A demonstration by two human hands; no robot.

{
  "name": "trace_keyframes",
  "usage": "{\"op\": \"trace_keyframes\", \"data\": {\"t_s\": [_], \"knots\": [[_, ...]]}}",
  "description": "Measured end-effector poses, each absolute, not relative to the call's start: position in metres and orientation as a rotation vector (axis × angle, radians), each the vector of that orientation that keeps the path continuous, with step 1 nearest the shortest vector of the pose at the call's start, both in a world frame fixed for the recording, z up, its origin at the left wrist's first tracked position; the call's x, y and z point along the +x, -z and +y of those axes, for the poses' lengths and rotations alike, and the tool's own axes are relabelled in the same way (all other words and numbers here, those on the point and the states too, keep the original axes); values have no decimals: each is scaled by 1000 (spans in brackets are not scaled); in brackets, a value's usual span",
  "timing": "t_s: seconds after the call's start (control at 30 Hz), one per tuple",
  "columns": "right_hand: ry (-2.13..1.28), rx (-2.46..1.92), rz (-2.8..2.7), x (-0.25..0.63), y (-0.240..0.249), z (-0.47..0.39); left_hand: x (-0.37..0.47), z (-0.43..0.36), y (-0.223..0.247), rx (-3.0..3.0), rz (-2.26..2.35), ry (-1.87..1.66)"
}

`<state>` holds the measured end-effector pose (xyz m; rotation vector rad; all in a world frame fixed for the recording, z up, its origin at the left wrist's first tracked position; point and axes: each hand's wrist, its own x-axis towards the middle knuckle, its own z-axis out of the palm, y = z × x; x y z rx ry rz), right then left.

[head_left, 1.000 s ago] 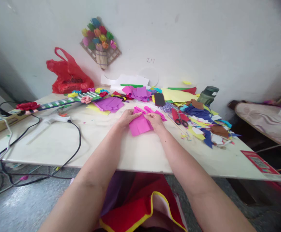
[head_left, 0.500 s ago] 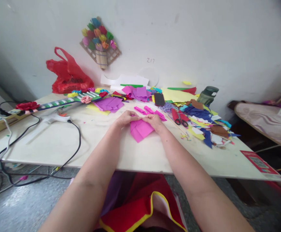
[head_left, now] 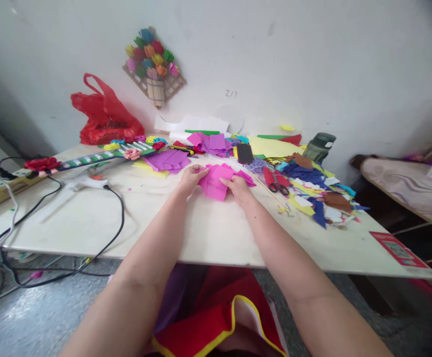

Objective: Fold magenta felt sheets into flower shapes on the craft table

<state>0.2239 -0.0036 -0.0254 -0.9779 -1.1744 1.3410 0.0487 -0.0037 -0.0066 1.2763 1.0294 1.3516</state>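
Note:
A creased square of pink paper [head_left: 216, 183] is stretched between my two hands above the table. My left hand [head_left: 192, 179] pinches its left edge between thumb and fingers. At the right edge, my right hand [head_left: 237, 188] grips it with the thumb on top. Just behind lie folded pink paper pieces [head_left: 247, 177], partly covered by the held sheet. Black-handled scissors [head_left: 278, 186] rest to the right of my right hand, by a thin wooden stick [head_left: 268, 189].
Paper scraps [head_left: 312, 183] and a dark green bottle [head_left: 320, 148] are at the right. Purple sheets [head_left: 169, 160], a phone [head_left: 244, 153] and a red bag [head_left: 106, 116] stand farther back. A white glue gun [head_left: 85, 183] with a black cord [head_left: 122, 218] lies left.
The pink paper has turned and been raised flatter between my hands; its lower corner no longer points toward me. My right hand has shifted its hold slightly down the right side.

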Motion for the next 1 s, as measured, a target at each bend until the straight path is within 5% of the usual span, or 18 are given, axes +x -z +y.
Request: {"op": "trace_keyframes", "data": {"t_s": [0.3,1.0], "knots": [[-1293,-1021,-1260,228,25,-2,39,-13,-3,1326,1045,-1062],[-1303,-968,-1349,230,23,-5,35,-9,1,1525,1206,-1053]]}}
